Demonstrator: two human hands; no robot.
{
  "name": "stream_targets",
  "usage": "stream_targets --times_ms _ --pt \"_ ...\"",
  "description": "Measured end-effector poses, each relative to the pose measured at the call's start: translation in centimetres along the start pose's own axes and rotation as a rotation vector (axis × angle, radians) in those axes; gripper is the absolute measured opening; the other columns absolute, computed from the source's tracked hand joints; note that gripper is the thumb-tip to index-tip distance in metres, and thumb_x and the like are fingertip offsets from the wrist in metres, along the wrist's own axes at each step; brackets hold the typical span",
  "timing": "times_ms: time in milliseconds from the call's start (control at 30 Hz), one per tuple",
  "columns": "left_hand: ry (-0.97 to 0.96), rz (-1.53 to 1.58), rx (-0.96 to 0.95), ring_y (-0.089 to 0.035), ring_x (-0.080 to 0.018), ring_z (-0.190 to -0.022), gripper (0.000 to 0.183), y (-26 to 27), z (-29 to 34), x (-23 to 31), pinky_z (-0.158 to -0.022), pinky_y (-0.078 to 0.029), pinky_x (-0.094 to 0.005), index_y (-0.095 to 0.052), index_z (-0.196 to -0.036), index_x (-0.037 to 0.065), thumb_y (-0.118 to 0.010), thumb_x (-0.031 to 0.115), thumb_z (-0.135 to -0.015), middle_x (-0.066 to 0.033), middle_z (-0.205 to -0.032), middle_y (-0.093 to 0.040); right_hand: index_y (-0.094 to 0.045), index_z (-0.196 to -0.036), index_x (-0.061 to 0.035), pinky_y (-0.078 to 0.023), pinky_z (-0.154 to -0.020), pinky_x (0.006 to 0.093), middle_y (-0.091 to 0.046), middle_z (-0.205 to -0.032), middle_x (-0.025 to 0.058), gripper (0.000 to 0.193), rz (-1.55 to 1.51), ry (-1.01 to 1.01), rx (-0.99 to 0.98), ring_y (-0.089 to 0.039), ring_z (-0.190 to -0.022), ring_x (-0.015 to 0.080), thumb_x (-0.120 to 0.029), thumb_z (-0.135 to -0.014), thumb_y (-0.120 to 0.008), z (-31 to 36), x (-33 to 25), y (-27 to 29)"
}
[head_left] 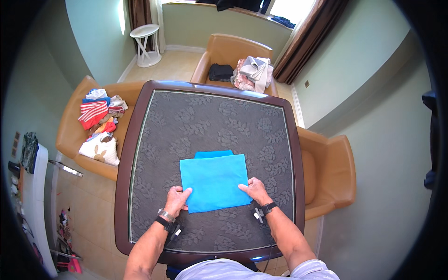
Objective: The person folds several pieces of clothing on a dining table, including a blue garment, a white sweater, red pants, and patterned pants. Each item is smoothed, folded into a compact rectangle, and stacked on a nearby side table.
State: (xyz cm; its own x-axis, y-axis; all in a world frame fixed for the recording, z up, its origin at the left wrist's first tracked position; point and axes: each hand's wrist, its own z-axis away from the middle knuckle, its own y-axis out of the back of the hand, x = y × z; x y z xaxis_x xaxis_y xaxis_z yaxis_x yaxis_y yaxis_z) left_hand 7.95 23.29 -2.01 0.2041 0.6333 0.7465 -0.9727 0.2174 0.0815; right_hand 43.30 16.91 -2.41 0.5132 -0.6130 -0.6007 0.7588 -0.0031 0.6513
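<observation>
A bright blue folded cloth point(215, 182) lies roughly as a rectangle toward the near half of the dark table, with a darker blue piece point(213, 154) showing past its far edge. At the cloth's left edge, near the lower corner, my left hand point(178, 198) pinches it, thumb on top and fingers partly hidden beneath. My right hand point(255, 189) grips the opposite edge in the same manner, its thumb lying on the blue fabric. Whether the darker piece belongs to the same cloth I cannot tell.
The table point(177, 121) has a patterned grey top and dark wooden rim. Tan armchairs stand around it; the left one bears mixed clothes point(100, 126), the far one a pale pile point(253, 73) and a black folded cloth point(220, 72). A white side table point(145, 44) stands farther back.
</observation>
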Motion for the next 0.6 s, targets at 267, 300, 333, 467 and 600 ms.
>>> stream_targets --times_ms 267,300,333,467,600 --pt "-0.3 -0.262 -0.141 -0.072 -0.0162 -0.081 0.035 0.2 -0.3 0.1 -0.069 -0.059 -0.0327 -0.072 -0.109 -0.005 -0.074 0.028 -0.096 -0.0116 -0.095 -0.076 -0.072 -0.117 0.004 -0.059 -0.082 0.0342 -0.077 -0.107 0.011 0.037 -0.363 -0.072 -0.203 -0.073 -0.094 0.0178 -0.021 -0.093 -0.08 1.5 -1.8 0.7" --pt "-0.371 -0.292 -0.12 -0.072 -0.0166 -0.085 0.035 0.1 -0.4 -0.2 -0.074 -0.059 -0.0336 -0.072 -0.11 -0.005 -0.074 0.027 -0.096 -0.0116 -0.096 -0.076 -0.071 -0.119 0.0039 -0.059 -0.084 0.0347 -0.077 -0.109 0.0115 0.037 -0.391 -0.107 -0.206 -0.073 -0.095 0.0187 -0.022 -0.093 -0.08 1.6 -1.9 0.7" --pt "-0.329 -0.225 -0.153 -0.071 -0.0171 -0.092 0.037 0.0 -0.5 -0.4 -0.083 -0.058 -0.0347 -0.072 -0.113 -0.005 -0.073 0.028 -0.097 -0.0109 -0.098 -0.076 -0.071 -0.121 0.0041 -0.059 -0.086 0.035 -0.077 -0.111 0.0121 0.039 -0.454 -0.115 -0.229 -0.073 -0.096 0.0194 -0.023 -0.094 -0.081 1.8 -1.9 0.6" --pt "-0.255 0.067 -0.205 -0.07 -0.0154 -0.089 0.041 -0.4 -0.1 0.1 -0.073 -0.056 -0.0329 -0.073 -0.112 -0.003 -0.076 0.035 -0.095 -0.0101 -0.098 -0.075 -0.069 -0.129 0.0045 -0.058 -0.092 0.0365 -0.076 -0.118 0.014 0.048 -0.625 -0.196 -0.3 -0.073 -0.102 0.0222 -0.026 -0.094 -0.082 1.7 -1.7 0.6" --pt "-0.083 -0.011 -0.259 -0.068 -0.0154 -0.077 0.045 -0.5 0.0 1.4 -0.061 -0.051 -0.0307 -0.074 -0.109 0.0 -0.079 0.041 -0.093 -0.0079 -0.091 -0.074 -0.065 -0.137 0.0049 -0.058 -0.096 0.0375 -0.074 -0.124 0.0146 0.054 -0.584 -0.141 -0.366 -0.073 -0.107 0.0239 -0.024 -0.095 -0.082 1.2 -1.8 0.4"
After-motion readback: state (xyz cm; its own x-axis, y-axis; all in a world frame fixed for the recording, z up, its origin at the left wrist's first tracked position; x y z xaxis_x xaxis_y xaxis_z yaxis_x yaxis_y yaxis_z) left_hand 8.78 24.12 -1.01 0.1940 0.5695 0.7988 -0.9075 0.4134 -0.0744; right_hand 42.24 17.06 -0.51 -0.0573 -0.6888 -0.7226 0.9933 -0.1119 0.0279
